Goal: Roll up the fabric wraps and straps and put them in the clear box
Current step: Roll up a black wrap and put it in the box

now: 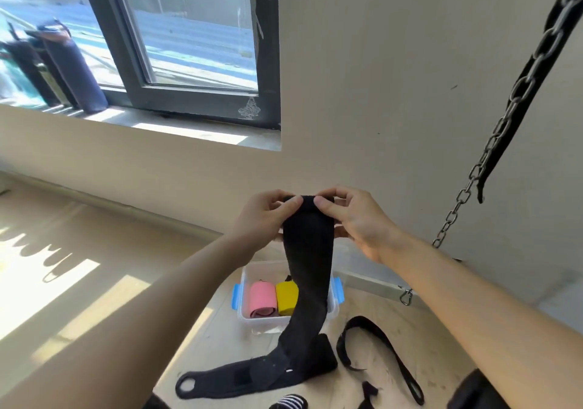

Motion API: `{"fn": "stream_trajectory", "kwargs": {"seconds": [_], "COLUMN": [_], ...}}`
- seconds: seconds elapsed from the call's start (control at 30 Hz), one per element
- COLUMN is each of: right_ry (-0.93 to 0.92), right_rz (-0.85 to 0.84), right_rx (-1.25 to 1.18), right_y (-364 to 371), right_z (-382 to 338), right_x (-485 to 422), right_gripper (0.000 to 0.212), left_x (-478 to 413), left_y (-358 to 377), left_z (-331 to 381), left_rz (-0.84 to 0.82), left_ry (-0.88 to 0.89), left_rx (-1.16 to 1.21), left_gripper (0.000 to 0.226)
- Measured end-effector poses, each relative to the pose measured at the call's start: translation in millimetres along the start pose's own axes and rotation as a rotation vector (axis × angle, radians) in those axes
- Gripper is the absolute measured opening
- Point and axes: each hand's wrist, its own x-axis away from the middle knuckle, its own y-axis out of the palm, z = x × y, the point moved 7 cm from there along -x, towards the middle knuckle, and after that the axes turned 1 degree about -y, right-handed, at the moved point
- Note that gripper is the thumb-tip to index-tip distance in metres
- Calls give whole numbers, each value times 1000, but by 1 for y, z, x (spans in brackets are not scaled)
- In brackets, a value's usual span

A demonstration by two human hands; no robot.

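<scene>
Both hands are raised in front of the beige wall [394, 93], the left hand [262, 216] and right hand [356, 219] side by side at the top end of a black wrap [307, 266]. Each grip pinches that end between thumb and curled fingers, seemingly to start the first tight turn of a roll. The rest hangs free, probably so that it winds flat and untwisted, and its looped tail lies on the floor [94, 266] near the person. Behind it the clear box [243, 315] stands open on the floor, with a pink roll [262, 298] and a yellow roll [287, 298] side by side inside. A black strap [380, 342] lies unrolled to the box's right. The floor is pale and sunlit at left. A window [189, 29] sits far left, and a chain [473, 171] hangs at right.
</scene>
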Motion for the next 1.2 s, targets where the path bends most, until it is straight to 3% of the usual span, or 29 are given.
{"fn": "stream_trajectory", "kwargs": {"seconds": [0.37, 0.5, 0.63, 0.93, 1.2], "right_ry": [23, 69, 95, 31, -9], "right_rz": [-87, -71, -40, -6, -66], "right_rx": [207, 169, 179, 157, 119], "right_y": [-6, -7, -11, -4, 10], "right_z": [24, 34, 41, 35, 31], "right_x": [-6, -2, 0, 2, 2], "right_gripper": [19, 31, 24, 15, 17], "left_x": [-6, -4, 0, 4, 7], "left_y": [10, 15, 22, 18, 4], "left_z": [-25, -28, -32, -41, -44], "left_rz": [-27, 6, -33, -95, -63], "left_ry": [113, 118, 91, -139, -170], "left_rx": [-93, -142, -202, 168, 217], "left_gripper": [12, 14, 11, 19, 19]}}
